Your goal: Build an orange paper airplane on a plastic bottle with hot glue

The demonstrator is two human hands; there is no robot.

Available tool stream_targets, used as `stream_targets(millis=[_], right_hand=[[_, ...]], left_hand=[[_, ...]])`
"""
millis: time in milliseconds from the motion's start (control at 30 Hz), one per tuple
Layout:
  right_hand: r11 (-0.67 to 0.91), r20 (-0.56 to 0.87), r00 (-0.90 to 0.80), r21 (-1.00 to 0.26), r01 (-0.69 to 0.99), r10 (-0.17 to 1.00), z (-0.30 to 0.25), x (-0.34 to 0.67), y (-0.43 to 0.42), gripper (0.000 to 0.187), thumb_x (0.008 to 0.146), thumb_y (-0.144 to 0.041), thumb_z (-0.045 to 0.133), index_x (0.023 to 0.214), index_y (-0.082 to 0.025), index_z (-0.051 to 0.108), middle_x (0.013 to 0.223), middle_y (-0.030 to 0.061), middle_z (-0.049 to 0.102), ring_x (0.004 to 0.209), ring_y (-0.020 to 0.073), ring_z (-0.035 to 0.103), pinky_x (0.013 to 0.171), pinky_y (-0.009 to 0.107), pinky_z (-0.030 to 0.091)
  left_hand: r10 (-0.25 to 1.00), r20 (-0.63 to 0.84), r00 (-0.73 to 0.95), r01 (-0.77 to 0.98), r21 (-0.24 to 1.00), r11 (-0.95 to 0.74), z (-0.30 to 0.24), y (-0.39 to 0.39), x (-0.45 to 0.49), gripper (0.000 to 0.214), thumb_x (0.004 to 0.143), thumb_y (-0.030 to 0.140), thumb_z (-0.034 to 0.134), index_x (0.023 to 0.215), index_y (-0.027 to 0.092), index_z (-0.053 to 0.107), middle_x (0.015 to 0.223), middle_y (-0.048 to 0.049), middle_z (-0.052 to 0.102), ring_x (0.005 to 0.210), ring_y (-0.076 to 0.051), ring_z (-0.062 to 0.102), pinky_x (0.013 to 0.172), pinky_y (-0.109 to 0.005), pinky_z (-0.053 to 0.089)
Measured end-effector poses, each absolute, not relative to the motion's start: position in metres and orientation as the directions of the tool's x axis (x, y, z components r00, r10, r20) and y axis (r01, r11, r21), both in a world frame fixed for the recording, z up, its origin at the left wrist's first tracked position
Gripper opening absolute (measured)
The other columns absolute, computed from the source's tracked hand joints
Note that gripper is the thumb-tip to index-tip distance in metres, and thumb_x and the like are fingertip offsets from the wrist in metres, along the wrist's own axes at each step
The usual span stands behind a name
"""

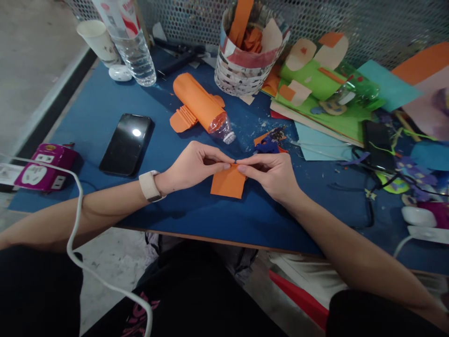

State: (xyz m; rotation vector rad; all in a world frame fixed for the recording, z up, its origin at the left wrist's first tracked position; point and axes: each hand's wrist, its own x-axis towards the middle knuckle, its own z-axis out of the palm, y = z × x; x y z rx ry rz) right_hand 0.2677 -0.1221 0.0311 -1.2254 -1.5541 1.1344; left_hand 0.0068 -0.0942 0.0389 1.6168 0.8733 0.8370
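I have my left hand and right hand both pinching the top edge of a small orange paper piece, fingertips meeting above the blue table. Just beyond lies an orange-wrapped plastic bottle; a black phone rests to the left.

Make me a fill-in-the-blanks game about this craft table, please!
1. The left hand and the right hand pinch a piece of ____ paper.
2. The white watch sits on the ____ wrist.
3. The black phone lies flat on the ____ table.
4. The paper-wrapped bottle lies on its ____.
Missing words: orange, left, blue, side.
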Motion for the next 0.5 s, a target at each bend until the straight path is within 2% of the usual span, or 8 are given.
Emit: stream_targets(millis=[167, 367, 500], right_hand=[[0.123, 0.087, -0.177, -0.971, 0.203, 0.980, 0.0302, 0.2676, -0.1211, 0.018, 0.085, -0.042, 0.110, 0.098, -0.032, 0.102, 0.092, 0.0047, 0.094, 0.080, 0.0259, 0.087, 0.074, 0.040, 0.072], [0.109, 0.072, -0.189, -0.975, 0.195, 0.979, 0.0296, 0.2687, -0.1206, 0.021, 0.084, -0.043, 0.112, 0.098, -0.032, 0.101, 0.094, 0.0050, 0.094, 0.084, 0.0272, 0.089, 0.081, 0.043, 0.076], [0.090, 0.056, -0.187, -0.980, 0.180, 0.981, 0.0294, 0.2681, -0.1203, 0.023, 0.081, -0.046, 0.114, 0.096, -0.033, 0.101, 0.095, 0.0049, 0.094, 0.086, 0.0287, 0.090, 0.081, 0.044, 0.077]], left_hand=[[0.871, 0.078, 0.485, 0.140, 0.976, -0.165, 0.0406, -0.0946, 0.0069, 0.016, 0.101, 0.037, 0.097, 0.107, 0.022, 0.100, 0.106, -0.0094, 0.096, 0.098, -0.024, 0.093, 0.092, -0.032, 0.078], [0.869, 0.099, 0.485, 0.132, 0.974, -0.185, 0.0406, -0.0946, 0.0065, 0.012, 0.102, 0.031, 0.094, 0.106, 0.021, 0.099, 0.105, -0.0091, 0.096, 0.096, -0.022, 0.092, 0.089, -0.030, 0.077], [0.870, 0.090, 0.486, 0.130, 0.976, -0.174, 0.0396, -0.0945, 0.0065, 0.012, 0.100, 0.032, 0.096, 0.106, 0.022, 0.099, 0.105, -0.0087, 0.096, 0.097, -0.023, 0.093, 0.091, -0.031, 0.077]])
